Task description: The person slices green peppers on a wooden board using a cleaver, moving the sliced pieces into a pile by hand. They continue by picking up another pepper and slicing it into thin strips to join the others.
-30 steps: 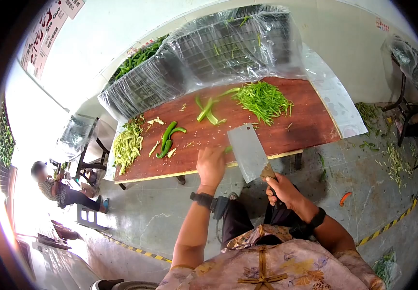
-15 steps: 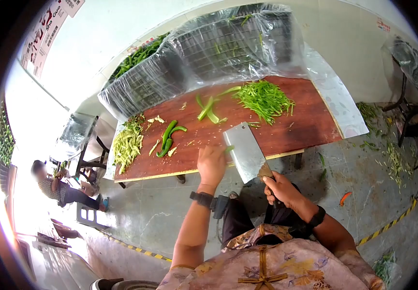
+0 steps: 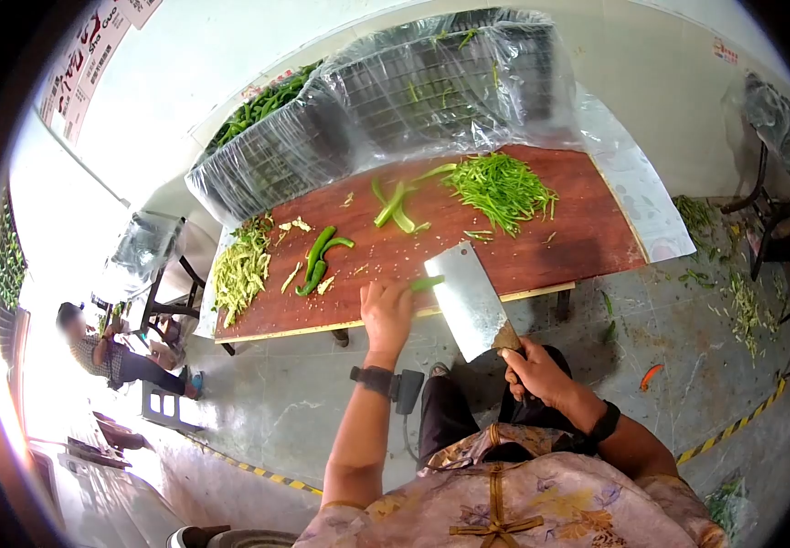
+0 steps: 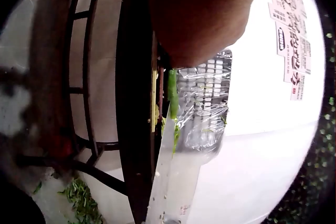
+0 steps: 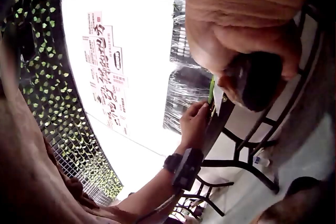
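Note:
In the head view, my left hand [image 3: 387, 315] holds a green pepper [image 3: 427, 283] at the near edge of the red-brown board [image 3: 367, 265]. The pepper's free end points right and meets the cleaver blade [image 3: 463, 301]. My right hand [image 3: 534, 367] grips the cleaver by its dark handle, the broad blade slanting away toward the board. From the left wrist, the pepper [image 4: 172, 92] lies right against the blade [image 4: 173, 182]. The right wrist view shows the handle's end [image 5: 257, 79] inside the curled right fingers. Two or so whole peppers [image 3: 317, 260] lie left of the left hand.
Green strips [image 3: 500, 192] are heaped at the board's back right, pale scraps [image 3: 241, 274] at its left end. Split pepper pieces [image 3: 395, 210] lie between. Plastic-covered crates [image 3: 450, 91] line the back. A person [image 3: 107, 352] sits far left.
My left hand has shifted slightly left, and more of the pepper shows beyond its fingers. The cleaver has swung a little left and drawn slightly nearer my body.

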Action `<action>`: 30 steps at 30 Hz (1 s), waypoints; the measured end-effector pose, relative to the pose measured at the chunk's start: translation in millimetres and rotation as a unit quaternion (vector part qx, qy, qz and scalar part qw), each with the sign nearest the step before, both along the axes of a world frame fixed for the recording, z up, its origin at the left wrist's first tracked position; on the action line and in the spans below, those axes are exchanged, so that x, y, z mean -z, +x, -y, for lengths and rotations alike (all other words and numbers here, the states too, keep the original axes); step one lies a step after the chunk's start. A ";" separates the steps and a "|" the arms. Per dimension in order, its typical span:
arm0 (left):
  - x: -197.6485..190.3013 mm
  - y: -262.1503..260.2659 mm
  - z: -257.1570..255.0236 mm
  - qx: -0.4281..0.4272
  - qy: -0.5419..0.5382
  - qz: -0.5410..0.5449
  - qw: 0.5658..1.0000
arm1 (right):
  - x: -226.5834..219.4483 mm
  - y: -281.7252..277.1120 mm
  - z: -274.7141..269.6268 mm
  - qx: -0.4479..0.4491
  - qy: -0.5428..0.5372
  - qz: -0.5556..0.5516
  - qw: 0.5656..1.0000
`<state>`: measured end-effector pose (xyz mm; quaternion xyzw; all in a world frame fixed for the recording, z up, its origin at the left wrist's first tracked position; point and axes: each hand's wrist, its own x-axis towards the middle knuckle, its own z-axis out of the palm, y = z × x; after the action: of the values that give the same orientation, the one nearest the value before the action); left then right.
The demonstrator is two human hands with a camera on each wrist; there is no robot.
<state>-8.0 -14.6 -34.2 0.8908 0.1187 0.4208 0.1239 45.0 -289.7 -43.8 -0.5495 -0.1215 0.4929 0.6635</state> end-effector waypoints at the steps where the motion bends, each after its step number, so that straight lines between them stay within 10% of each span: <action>1: -0.3 0.0 -0.8 0.005 -0.003 -0.003 1.000 | 1.2 0.4 -0.9 0.000 0.000 0.000 1.000; 30: 7.3 -13.0 -22.8 0.028 -0.055 -0.003 0.998 | -8.3 0.5 -34.4 -0.017 0.006 -0.001 1.000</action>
<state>-21.0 8.2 -41.6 0.8865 0.1176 0.4077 0.1844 45.5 -255.3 -35.5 -0.5429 -0.1332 0.5042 0.6582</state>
